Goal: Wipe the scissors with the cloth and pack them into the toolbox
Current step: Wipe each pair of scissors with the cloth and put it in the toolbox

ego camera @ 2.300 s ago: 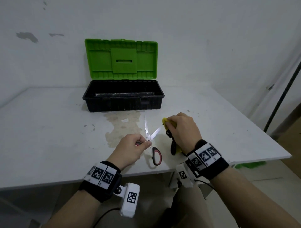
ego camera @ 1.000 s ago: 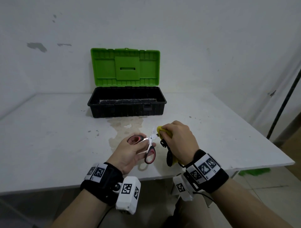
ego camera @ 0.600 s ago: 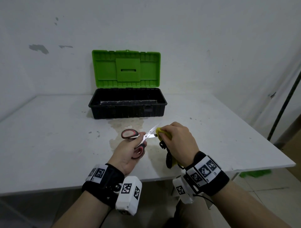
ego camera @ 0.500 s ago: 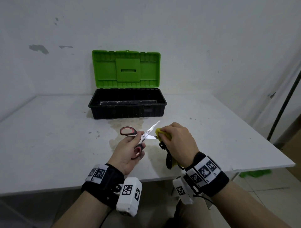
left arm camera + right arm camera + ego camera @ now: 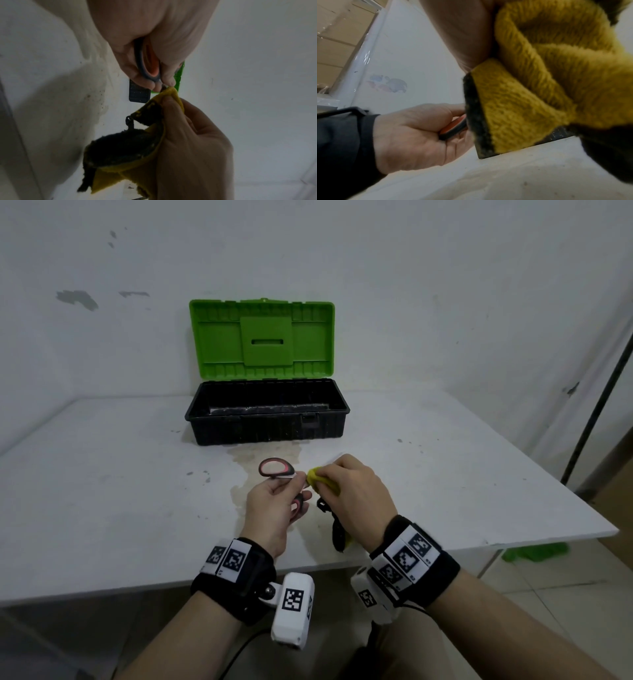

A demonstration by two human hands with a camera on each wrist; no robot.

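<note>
My left hand (image 5: 274, 501) grips the scissors (image 5: 275, 468) by their red-and-black handles (image 5: 147, 63), one loop sticking out above the fingers. My right hand (image 5: 352, 494) holds the yellow cloth (image 5: 317, 479) with its dark backing (image 5: 120, 147) wrapped over the blades, which are hidden inside it. The cloth (image 5: 539, 75) hangs down from the right palm, close to the left hand (image 5: 412, 136). Both hands are above the table's front middle. The toolbox (image 5: 267, 419), black with its green lid (image 5: 262, 340) standing open, sits behind them.
A brownish stain (image 5: 260, 453) marks the white table (image 5: 102, 491) between the toolbox and my hands. The wall stands right behind the toolbox. A dark pole (image 5: 596, 405) leans at the right, beyond the table edge.
The left hand turned the scissors so the handles point up and left. The open blades have closed and gone into the cloth in the right hand, and the two hands have come together.
</note>
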